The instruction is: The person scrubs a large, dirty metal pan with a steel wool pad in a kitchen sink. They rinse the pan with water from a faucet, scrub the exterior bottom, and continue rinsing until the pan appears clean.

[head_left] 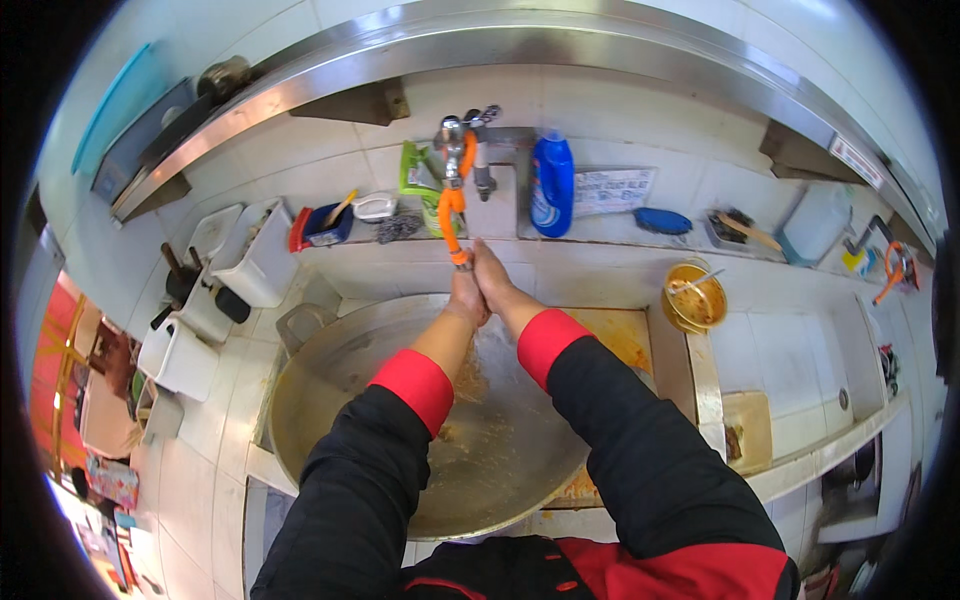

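- Pressed together, left hand (465,298) against right hand (490,279); cannot tell whether grasping or released, with fingers mostly hidden.
- Just above the hands: orange hose (449,218), hanging from tap (453,140).
- Below the hands: wide metal pot (342,380).

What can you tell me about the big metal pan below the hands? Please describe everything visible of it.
The pan is large, round and wide, apparently of dull grey metal, with a loop handle at its far left. It lies open side up at the tiled sink; how it is supported cannot be seen. Its inside looks wet, with brownish residue. The sleeves hide parts of it. The joined hands appear above its far side, seemingly not touching it.
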`<act>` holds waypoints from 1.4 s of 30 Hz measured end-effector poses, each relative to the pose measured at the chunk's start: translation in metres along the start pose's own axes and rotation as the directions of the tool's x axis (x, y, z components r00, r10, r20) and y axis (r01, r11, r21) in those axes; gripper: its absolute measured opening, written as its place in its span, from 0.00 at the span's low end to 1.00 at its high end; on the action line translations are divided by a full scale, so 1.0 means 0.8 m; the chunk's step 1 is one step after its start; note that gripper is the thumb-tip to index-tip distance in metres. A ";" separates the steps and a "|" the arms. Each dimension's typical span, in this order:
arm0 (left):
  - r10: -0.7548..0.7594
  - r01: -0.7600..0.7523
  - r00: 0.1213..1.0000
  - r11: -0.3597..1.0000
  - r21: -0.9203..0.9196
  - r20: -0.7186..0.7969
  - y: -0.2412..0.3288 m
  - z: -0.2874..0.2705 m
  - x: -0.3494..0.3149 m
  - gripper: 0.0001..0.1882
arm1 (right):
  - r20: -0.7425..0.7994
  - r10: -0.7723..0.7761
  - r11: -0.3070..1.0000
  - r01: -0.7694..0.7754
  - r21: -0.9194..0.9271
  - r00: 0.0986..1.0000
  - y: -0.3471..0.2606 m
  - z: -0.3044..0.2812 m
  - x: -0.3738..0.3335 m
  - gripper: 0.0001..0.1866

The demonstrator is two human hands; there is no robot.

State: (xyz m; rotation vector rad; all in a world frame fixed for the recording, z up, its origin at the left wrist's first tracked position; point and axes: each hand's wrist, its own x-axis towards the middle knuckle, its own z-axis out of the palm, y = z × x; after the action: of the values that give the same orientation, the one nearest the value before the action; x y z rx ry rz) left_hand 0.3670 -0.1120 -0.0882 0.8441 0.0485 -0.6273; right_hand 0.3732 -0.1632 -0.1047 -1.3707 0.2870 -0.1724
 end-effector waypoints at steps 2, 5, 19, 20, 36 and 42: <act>-0.025 0.025 1.000 1.000 -0.011 -0.018 0.011 -0.024 -0.003 0.25 | 0.000 0.115 0.993 -0.115 -0.024 0.993 0.010 0.015 -0.002 0.32; -0.001 -0.001 0.997 0.999 -0.032 -0.080 0.025 -0.056 -0.011 0.25 | 0.059 0.226 0.974 -0.225 -0.027 0.972 0.002 0.047 -0.059 0.30; 0.064 -0.093 0.966 0.990 -0.107 -0.250 -0.019 -0.007 0.029 0.39 | 0.020 -0.108 0.869 0.104 -0.483 0.994 -0.004 -0.037 -0.092 0.31; 0.137 -0.165 0.970 0.978 -0.129 -0.201 -0.011 -0.042 0.057 0.41 | 0.038 -0.083 0.893 0.091 -0.442 0.996 -0.010 -0.020 -0.076 0.30; -0.251 0.289 0.956 0.747 0.598 -0.149 0.002 -0.035 0.038 0.17 | 0.218 -0.146 0.741 0.253 -0.622 0.965 -0.048 -0.119 -0.075 0.14; -0.175 0.232 0.972 0.786 0.573 -0.155 0.034 -0.052 0.017 0.22 | 0.082 0.085 0.985 -0.072 -0.158 0.993 -0.055 -0.056 -0.078 0.16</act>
State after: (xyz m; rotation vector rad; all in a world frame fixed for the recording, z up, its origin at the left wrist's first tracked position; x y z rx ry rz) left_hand 0.4012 -0.0757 -0.1019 1.4913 0.0299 -0.8245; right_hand 0.3025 -0.1962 -0.0630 -1.5134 0.2841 -0.0235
